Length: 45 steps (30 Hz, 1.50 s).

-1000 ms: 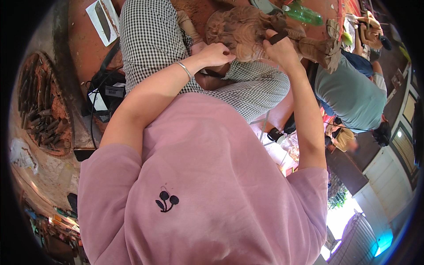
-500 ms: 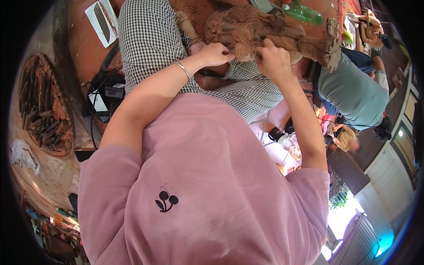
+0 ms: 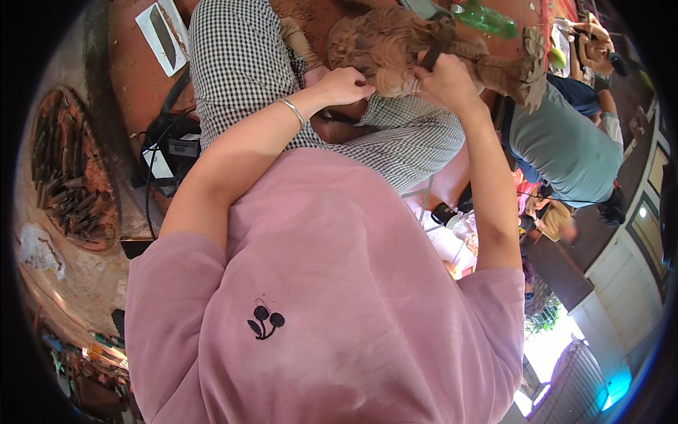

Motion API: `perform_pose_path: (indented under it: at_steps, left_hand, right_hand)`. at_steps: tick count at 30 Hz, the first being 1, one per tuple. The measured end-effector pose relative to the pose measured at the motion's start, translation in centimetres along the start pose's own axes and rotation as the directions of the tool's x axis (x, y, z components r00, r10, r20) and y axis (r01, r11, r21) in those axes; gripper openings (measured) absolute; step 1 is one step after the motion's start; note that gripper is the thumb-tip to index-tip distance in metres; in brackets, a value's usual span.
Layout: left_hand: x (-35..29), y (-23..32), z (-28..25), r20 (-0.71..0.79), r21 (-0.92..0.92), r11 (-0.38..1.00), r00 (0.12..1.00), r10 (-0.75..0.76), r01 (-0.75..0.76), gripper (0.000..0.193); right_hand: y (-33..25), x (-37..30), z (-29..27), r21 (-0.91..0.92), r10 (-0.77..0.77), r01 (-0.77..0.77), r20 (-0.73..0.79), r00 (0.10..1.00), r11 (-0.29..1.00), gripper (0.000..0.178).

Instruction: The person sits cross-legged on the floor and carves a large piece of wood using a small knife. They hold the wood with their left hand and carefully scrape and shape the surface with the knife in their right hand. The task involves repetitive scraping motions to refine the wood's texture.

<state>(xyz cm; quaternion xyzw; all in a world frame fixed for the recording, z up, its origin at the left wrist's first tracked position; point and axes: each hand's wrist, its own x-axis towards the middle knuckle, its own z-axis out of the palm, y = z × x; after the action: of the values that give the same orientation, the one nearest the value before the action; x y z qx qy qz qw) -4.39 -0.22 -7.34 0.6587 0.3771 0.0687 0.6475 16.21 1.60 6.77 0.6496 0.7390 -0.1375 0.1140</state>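
A carved brown wooden figure (image 3: pixel 392 46) with swirling relief lies across the far side of my lap. My right hand (image 3: pixel 446 81) is closed around a dark brown bar-shaped tool (image 3: pixel 439 41), which slants up over the carving. Its exact kind is unclear. At the carving's near left edge rests my left hand (image 3: pixel 344 86), fingers curled and pinched together. Whatever those fingers hold, if anything, is hidden. A metal bangle (image 3: pixel 292 112) circles my left wrist.
A round tray (image 3: pixel 106 169) of many dark chisel-like tools stands at the left. A sharpening stone (image 3: pixel 164 35) on a white base lies far left. A black bag (image 3: pixel 176 145) sits beside my knee. A green bottle (image 3: pixel 487 20) lies beyond the carving. Another person (image 3: pixel 565 141) sits at the right.
My right hand has turned and shifted slightly right, and the dark bar in it now shows raised over the carving. My left hand stays almost where it was.
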Motion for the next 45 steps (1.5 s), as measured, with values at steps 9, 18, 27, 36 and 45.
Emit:
perform_pose_path:
  at_steps: [9,18,27,36,45]
  left_hand:
    - [0.2,-0.1,-0.1,0.012,0.017,1.0,1.0,-0.025,0.025,0.043]
    - [-0.1,-0.2,-0.1,0.008,0.012,1.0,1.0,-0.013,0.013,0.042]
    - [0.3,-0.9,0.3,-0.015,0.012,1.0,1.0,0.007,-0.007,0.039]
    - [0.3,-1.1,0.3,0.0,0.022,1.0,1.0,0.016,-0.016,0.037]
    - [0.4,-1.1,0.2,0.017,0.026,1.0,1.0,0.002,-0.003,0.036]
  right_hand:
    - [0.6,-0.7,-3.6,0.307,-0.296,0.303,-0.069,0.953,0.902,0.024]
    - [-0.9,-0.6,-4.1,0.072,-0.414,0.407,0.149,0.898,0.91,0.023]
    - [0.4,-0.3,-3.1,0.098,-0.395,0.384,0.165,0.904,0.918,0.026]
    - [0.1,-0.5,-3.3,0.337,-0.231,0.162,0.175,0.957,0.927,0.026]
    - [-0.7,-1.0,-2.1,0.063,-0.285,0.28,0.104,0.953,0.958,0.019]
